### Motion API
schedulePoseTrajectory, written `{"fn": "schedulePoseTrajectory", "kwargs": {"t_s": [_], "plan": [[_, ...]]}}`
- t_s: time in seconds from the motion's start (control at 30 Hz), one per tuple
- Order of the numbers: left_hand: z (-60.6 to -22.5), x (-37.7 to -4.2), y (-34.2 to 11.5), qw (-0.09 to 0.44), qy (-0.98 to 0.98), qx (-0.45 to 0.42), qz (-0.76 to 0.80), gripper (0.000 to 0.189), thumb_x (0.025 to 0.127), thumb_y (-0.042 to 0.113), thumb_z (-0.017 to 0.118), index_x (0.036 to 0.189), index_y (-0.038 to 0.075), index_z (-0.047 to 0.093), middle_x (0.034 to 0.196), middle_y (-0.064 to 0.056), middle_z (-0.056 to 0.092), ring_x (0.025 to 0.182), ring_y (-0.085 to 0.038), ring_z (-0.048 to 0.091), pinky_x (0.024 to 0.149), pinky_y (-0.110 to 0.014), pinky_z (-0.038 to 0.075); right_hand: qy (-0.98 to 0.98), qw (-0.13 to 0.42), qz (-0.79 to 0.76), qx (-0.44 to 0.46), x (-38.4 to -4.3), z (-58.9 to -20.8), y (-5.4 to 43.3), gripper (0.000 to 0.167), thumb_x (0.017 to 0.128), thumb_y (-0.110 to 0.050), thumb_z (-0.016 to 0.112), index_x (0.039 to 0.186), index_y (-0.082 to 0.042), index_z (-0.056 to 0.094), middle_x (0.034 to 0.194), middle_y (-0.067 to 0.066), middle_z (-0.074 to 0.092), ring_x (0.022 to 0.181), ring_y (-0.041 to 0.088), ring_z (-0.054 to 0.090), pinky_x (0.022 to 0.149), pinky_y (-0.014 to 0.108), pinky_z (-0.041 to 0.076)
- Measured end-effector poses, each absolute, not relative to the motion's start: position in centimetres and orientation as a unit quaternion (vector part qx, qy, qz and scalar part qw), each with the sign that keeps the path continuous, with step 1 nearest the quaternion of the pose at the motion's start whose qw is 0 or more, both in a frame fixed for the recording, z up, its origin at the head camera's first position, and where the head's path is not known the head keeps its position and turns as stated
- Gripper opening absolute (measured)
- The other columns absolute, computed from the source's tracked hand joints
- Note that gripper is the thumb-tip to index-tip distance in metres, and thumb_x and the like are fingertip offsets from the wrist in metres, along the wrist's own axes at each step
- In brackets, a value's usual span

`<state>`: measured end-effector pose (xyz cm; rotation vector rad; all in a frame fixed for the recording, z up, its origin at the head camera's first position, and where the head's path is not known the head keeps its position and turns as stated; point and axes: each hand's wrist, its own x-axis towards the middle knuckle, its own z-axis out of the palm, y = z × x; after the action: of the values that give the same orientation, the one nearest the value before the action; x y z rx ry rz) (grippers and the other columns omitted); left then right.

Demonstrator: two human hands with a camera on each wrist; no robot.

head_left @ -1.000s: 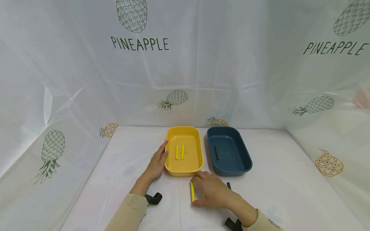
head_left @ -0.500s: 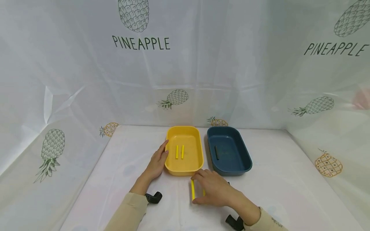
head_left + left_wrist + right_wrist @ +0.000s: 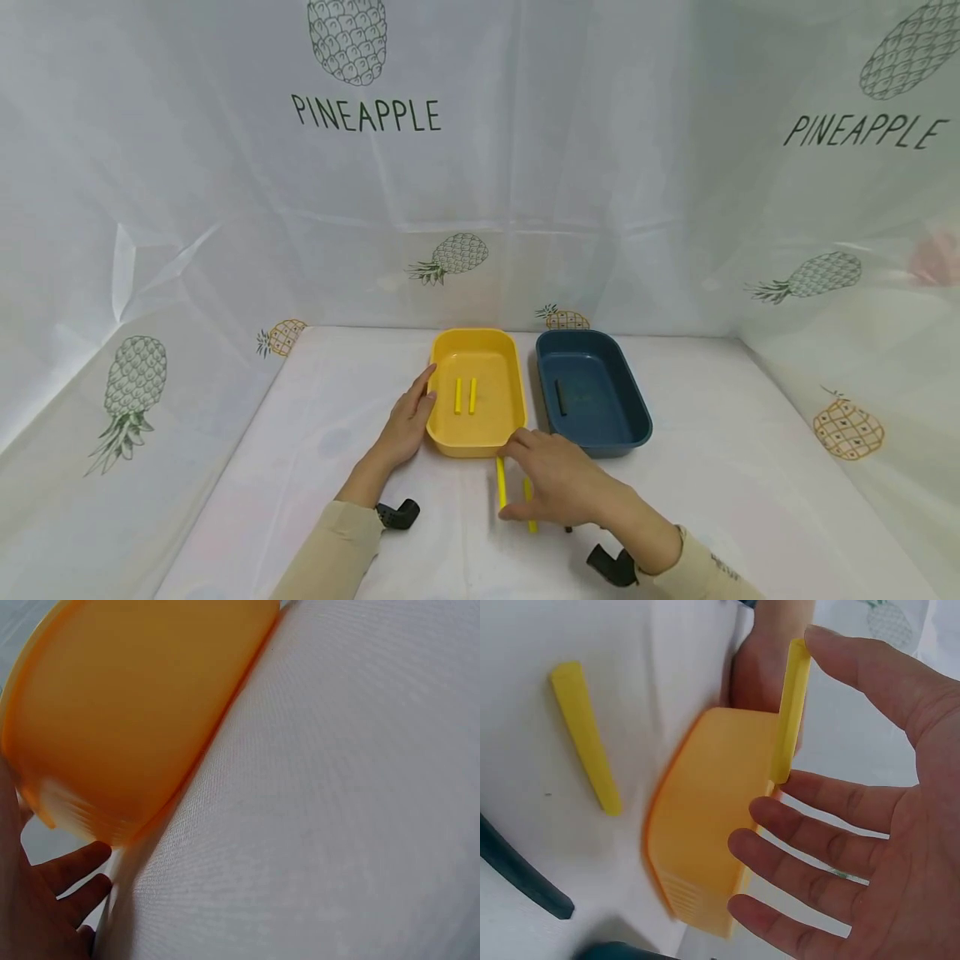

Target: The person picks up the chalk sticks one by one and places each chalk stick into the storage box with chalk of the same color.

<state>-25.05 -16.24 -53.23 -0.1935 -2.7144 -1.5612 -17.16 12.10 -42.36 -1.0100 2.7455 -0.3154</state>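
Note:
My right hand (image 3: 558,479) pinches a yellow stick (image 3: 790,712) by its two ends, thumb at one and index finger at the other. The held stick is just in front of the yellow bin (image 3: 477,433), lifted off the cloth in the right wrist view. My left hand (image 3: 401,427) rests against that bin's left side, fingers extended; its fingertips (image 3: 94,855) show beside the wall in the left wrist view. Two yellow sticks, a left one (image 3: 458,396) and a right one (image 3: 472,396), lie inside the bin. Another yellow stick (image 3: 585,735) lies on the cloth, partly hidden by my right hand in the head view.
To the right of the yellow bin stands a dark blue bin (image 3: 600,392) holding a dark stick (image 3: 561,397). A second dark stick (image 3: 525,874) lies on the white cloth near my right hand. Behind the bins hangs a pineapple-print sheet (image 3: 480,183).
My right hand has raised the pinched yellow stick from the cloth and moved slightly forward toward the yellow bin, uncovering another yellow stick. My left hand has stayed at the bin.

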Motion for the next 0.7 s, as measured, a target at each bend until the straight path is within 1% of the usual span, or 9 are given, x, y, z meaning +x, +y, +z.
{"fn": "schedulePoseTrajectory", "kwargs": {"t_s": [0.13,0.27,0.37,0.53,0.7], "plan": [[-53.3,-25.1,-16.3,0.002,-0.866,-0.062,-0.496,0.052,0.111,0.054,0.031,0.161,0.052,0.018,0.170,0.000,0.032,0.154,-0.033,0.034,0.124,-0.066,0.025,0.929,0.098,-0.112,-0.339,-17.5,-41.8,12.0,0.071,0.081,-0.063,0.080,0.135,-0.021,0.064,0.132,-0.004,0.062,0.109,0.015,0.060,0.095,0.044,0.057],[-53.2,-25.1,-16.4,0.001,-0.866,-0.061,-0.496,0.051,0.110,0.055,0.030,0.160,0.054,0.019,0.170,0.001,0.031,0.155,-0.033,0.033,0.125,-0.065,0.024,0.930,0.079,-0.111,-0.342,-17.9,-41.2,12.1,0.070,0.081,-0.063,0.080,0.133,-0.020,0.066,0.129,-0.004,0.062,0.103,0.013,0.060,0.088,0.037,0.057],[-53.2,-25.1,-16.4,0.001,-0.867,-0.060,-0.495,0.051,0.110,0.055,0.030,0.160,0.054,0.019,0.170,0.001,0.031,0.155,-0.033,0.032,0.125,-0.065,0.024,0.930,0.070,-0.113,-0.343,-18.3,-40.8,12.1,0.071,0.080,-0.065,0.080,0.134,-0.020,0.066,0.129,-0.004,0.063,0.100,0.011,0.058,0.085,0.033,0.056],[-53.2,-25.1,-16.3,0.001,-0.867,-0.058,-0.495,0.051,0.111,0.054,0.030,0.161,0.053,0.019,0.171,0.002,0.030,0.156,-0.034,0.030,0.125,-0.065,0.023,0.932,0.070,-0.122,-0.335,-18.9,-40.3,12.0,0.071,0.080,-0.066,0.079,0.134,-0.022,0.065,0.133,-0.004,0.062,0.103,0.011,0.058,0.087,0.032,0.058],[-53.2,-24.9,-16.3,0.000,-0.867,-0.055,-0.496,0.051,0.111,0.053,0.031,0.160,0.055,0.019,0.171,0.001,0.029,0.157,-0.034,0.029,0.126,-0.065,0.022,0.933,0.063,-0.130,-0.331,-19.6,-40.1,11.9,0.070,0.081,-0.064,0.079,0.135,-0.022,0.065,0.136,-0.003,0.061,0.107,0.012,0.059,0.089,0.034,0.058]]}}
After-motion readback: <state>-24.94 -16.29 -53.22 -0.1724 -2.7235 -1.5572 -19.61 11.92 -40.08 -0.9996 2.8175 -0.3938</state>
